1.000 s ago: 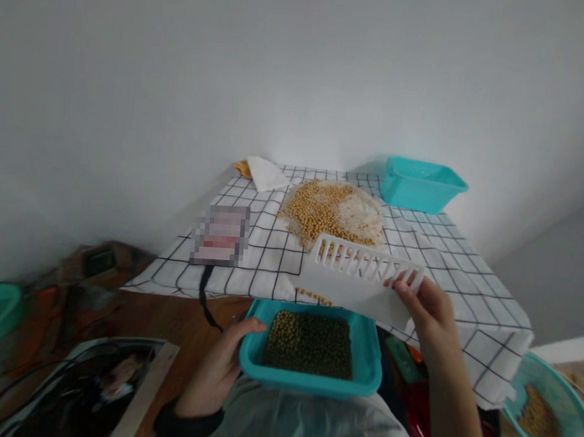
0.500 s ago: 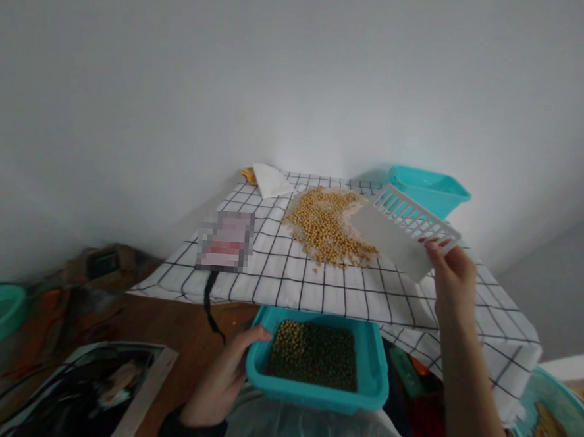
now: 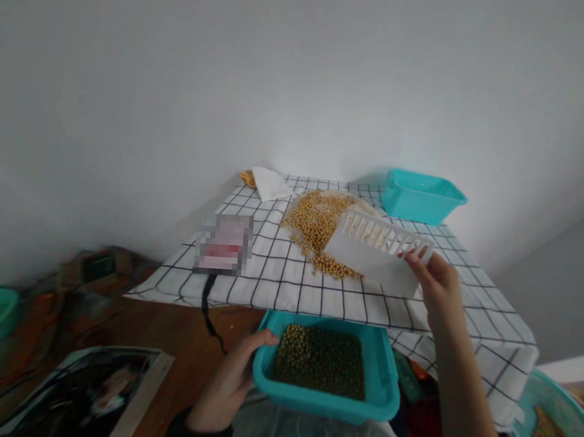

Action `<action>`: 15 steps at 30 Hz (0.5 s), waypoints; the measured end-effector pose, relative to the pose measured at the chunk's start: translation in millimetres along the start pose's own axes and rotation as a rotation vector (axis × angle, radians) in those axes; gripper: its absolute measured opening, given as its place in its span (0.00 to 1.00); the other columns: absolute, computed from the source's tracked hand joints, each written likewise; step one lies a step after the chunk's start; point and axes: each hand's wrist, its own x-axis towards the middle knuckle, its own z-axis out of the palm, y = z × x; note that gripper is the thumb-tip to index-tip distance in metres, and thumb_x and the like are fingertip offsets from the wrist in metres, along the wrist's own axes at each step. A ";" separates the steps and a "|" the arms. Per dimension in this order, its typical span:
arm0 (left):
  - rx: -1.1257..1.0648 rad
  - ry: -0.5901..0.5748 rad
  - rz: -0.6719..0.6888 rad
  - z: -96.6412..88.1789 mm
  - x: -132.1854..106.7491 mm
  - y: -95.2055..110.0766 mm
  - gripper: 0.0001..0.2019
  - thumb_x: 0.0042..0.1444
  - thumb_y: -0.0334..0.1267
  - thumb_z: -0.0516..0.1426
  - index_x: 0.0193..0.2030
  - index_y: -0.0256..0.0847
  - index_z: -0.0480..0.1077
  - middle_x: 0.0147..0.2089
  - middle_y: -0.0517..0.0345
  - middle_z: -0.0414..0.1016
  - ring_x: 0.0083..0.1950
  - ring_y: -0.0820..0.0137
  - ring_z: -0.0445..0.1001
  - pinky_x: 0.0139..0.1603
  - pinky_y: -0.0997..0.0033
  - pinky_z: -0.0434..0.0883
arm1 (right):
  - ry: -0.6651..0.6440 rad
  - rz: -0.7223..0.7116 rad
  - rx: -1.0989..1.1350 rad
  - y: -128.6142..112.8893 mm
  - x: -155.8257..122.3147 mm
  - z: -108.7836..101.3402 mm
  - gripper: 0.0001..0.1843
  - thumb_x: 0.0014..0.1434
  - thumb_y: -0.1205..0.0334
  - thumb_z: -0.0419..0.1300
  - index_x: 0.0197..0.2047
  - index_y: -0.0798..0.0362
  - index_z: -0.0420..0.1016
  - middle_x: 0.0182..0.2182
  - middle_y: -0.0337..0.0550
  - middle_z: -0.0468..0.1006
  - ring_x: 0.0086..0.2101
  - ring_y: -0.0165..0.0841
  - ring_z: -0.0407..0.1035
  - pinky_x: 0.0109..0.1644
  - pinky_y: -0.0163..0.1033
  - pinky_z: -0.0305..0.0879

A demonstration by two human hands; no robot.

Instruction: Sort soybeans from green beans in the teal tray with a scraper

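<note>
Right hand (image 3: 437, 273): a white slotted plate (image 3: 381, 263) is pinched at its near right corner, thumb on the face; its lower edge is set down at the right side of the yellow beans (image 3: 316, 223), on the checked worktop (image 3: 268, 283). Left hand (image 3: 243, 364): the teal basin (image 3: 330, 405) is gripped at its left rim, thumb over the edge, just beside the worktop's near edge. Dark green beans (image 3: 337, 363) are contained in it, with paler ones at the left.

Risks, as judged: beans could be shed to the floor if the plate were swept toward the near edge with the basin out of line. The plate might be twisted by bean load, being held at one corner only. The basin could be tipped, since one-sided support alone is seen. The cloth might be rucked by the plate's edge and beans scattered.

Not resolved: left fingers beneath the rim are hidden; whether the basin is also rested on the lap cannot be told. Beans behind the plate are partly screened. A flat object (image 3: 226, 244) is pixelated. The right-hand bowl (image 3: 551, 429) is cut off by the frame.
</note>
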 end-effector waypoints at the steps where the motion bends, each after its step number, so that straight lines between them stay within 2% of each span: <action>1: -0.024 -0.017 -0.032 -0.9 0.7 -0.5 0.09 0.46 0.40 0.64 0.35 0.43 0.79 0.40 0.53 0.86 0.49 0.52 0.81 0.41 0.65 0.75 | 0.010 0.002 0.017 -2.7 -2.0 -2.0 0.10 0.58 0.52 0.66 0.35 0.50 0.82 0.34 0.42 0.82 0.35 0.37 0.73 0.37 0.38 0.65; 3: -0.065 -0.040 -0.078 -3.6 2.1 -1.6 0.09 0.46 0.40 0.64 0.35 0.43 0.79 0.41 0.53 0.86 0.50 0.53 0.80 0.42 0.65 0.74 | 0.059 0.002 0.032 -6.2 -6.1 -6.9 0.10 0.58 0.52 0.67 0.36 0.50 0.82 0.34 0.42 0.82 0.35 0.37 0.73 0.37 0.38 0.65; 11: -0.091 0.000 -0.071 -7.9 3.4 -4.8 0.14 0.46 0.39 0.65 0.41 0.41 0.79 0.46 0.53 0.86 0.51 0.54 0.80 0.39 0.68 0.73 | 0.211 -0.008 -0.035 -0.1 -26.6 -38.3 0.14 0.55 0.49 0.68 0.36 0.52 0.82 0.36 0.45 0.82 0.39 0.40 0.73 0.45 0.45 0.66; 15: -0.089 0.004 -0.068 1.2 -3.3 -1.0 0.10 0.47 0.39 0.65 0.37 0.41 0.79 0.37 0.53 0.86 0.46 0.55 0.82 0.38 0.67 0.73 | 0.352 0.075 0.023 10.9 -43.8 -61.1 0.15 0.52 0.49 0.70 0.35 0.52 0.82 0.35 0.42 0.81 0.39 0.39 0.72 0.48 0.45 0.65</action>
